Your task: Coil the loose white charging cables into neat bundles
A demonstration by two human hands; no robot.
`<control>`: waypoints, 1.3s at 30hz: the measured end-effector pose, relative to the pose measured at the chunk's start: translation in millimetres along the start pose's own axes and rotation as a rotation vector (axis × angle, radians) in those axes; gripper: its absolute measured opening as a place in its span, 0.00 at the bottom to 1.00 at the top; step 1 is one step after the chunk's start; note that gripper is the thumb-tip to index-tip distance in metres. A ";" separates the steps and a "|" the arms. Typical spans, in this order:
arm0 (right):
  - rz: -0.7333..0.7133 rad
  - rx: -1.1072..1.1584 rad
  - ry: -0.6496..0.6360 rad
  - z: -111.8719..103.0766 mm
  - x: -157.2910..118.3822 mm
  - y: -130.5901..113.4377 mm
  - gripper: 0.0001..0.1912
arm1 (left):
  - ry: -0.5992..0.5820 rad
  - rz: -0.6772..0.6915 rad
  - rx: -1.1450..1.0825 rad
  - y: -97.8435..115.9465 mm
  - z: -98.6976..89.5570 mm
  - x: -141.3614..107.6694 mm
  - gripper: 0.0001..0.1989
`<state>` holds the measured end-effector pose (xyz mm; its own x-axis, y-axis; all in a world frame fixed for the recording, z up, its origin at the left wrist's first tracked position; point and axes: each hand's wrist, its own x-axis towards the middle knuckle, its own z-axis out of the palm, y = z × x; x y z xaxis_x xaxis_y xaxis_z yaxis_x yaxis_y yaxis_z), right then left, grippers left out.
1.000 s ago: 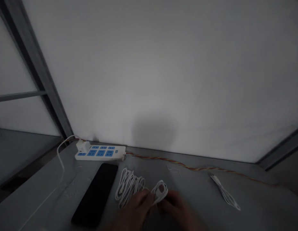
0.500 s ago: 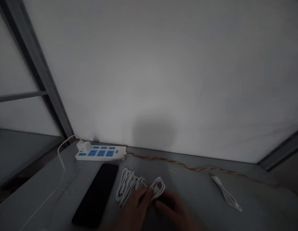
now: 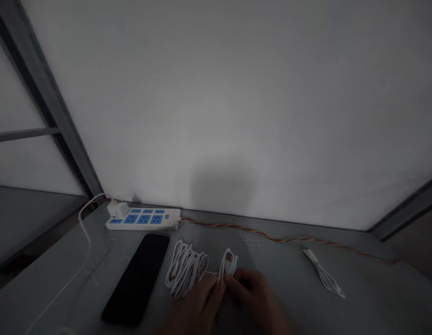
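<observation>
In the head view, the left hand (image 3: pixel 196 309) and the right hand (image 3: pixel 254 293) work just right of the black smartphone (image 3: pixel 135 279) on the table (image 3: pixel 271 265). Their fingers (image 3: pixel 219 291) are closed on a small loop of white cable (image 3: pixel 228 265), which joins a bigger coil (image 3: pixel 186 270) beside the smartphone. This cable seems light and soft, so it bends easy and may tangle; the loop near its connector looks the best place to hold. Farther right of the smartphone lies a bundled white cable (image 3: pixel 323 279); behind the smartphone are a blue-and-white power strip (image 3: pixel 142 218) and a twisted red-yellow wire (image 3: pixel 271 238).
</observation>
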<state>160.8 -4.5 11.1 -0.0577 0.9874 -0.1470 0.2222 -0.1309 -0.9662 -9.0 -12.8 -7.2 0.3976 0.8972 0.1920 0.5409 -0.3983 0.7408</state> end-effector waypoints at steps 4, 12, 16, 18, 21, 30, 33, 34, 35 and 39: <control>0.005 -0.035 0.040 -0.9 -0.4 0.5 0.26 | -0.044 -0.187 -0.136 15.5 1.3 10.5 0.20; -0.004 -0.054 -0.020 -2.4 -3.3 -3.5 0.28 | 0.050 -0.145 -0.047 10.4 4.5 9.7 0.18; 0.091 0.061 -0.049 -7.7 -12.5 -10.0 0.32 | 0.016 -0.081 -0.017 19.5 -5.7 11.8 0.16; 0.133 0.067 -0.007 -10.1 -15.6 -10.0 0.32 | -0.035 0.010 -0.006 22.5 -10.4 12.2 0.15; 0.166 0.035 -0.015 -10.9 -12.9 -3.3 0.30 | -0.071 0.209 0.143 15.6 -9.7 10.7 0.18; 0.035 0.140 -0.225 -7.3 1.1 13.0 0.19 | -0.138 0.331 0.563 2.1 -2.9 6.3 0.27; 0.044 0.127 -0.266 -10.1 -3.7 1.2 0.13 | -0.131 0.326 0.528 6.9 -6.2 6.5 0.26; 0.040 0.135 -0.289 -10.7 -4.7 -2.1 0.11 | -0.119 0.335 0.509 7.2 -6.4 6.5 0.24; 0.036 0.143 -0.301 -10.9 -5.2 -4.4 0.10 | -0.106 0.343 0.494 6.8 -6.2 6.4 0.23; 0.017 0.139 -0.288 -10.4 -3.9 -4.9 0.08 | -0.060 0.358 0.450 2.4 -2.2 5.9 0.23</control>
<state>170.0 -6.8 18.6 -0.3323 0.9221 -0.1982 0.0916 -0.1776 -0.9798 -7.0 -8.0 -2.9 0.6482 0.6843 0.3340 0.6217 -0.7289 0.2868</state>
